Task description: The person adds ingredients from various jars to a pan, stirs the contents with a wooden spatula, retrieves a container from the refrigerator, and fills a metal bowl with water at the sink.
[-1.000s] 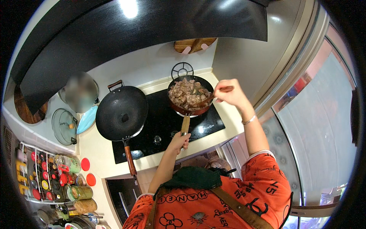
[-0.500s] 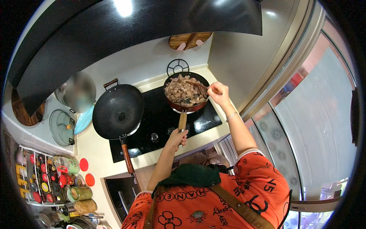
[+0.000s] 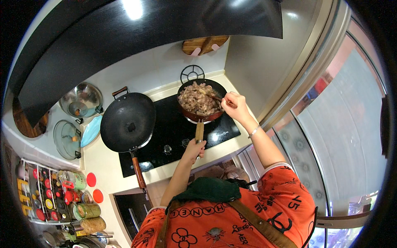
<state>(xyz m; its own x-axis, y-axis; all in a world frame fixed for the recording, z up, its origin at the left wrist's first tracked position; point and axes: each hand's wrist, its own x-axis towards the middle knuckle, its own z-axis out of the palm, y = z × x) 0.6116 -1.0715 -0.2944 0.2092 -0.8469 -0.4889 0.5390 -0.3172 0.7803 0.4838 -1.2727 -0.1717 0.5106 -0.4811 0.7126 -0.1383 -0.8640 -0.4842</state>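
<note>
A frying pan (image 3: 205, 118) with a dark rim and reddish side stands on the right burner of the black cooktop (image 3: 169, 120). Browned meat pieces (image 3: 196, 98) fill it. My left hand (image 3: 193, 151) is wrapped round the pan's light wooden handle (image 3: 199, 131). At the pan's right edge my right hand (image 3: 235, 106) is closed on a wooden spatula (image 3: 216, 97), whose far end is sunk in the meat and hidden.
A black wok (image 3: 128, 122) with a wooden handle sits on the left burner. Two glass lids (image 3: 67, 140) lean at the left wall. A rack (image 3: 45, 190) of jars and bottles stands on the left counter. The black range hood (image 3: 165, 25) hangs overhead.
My right hand has moved slightly down and left, drawing the spatula through the meat. The meat has shifted in the pan. My left hand stays on the handle.
</note>
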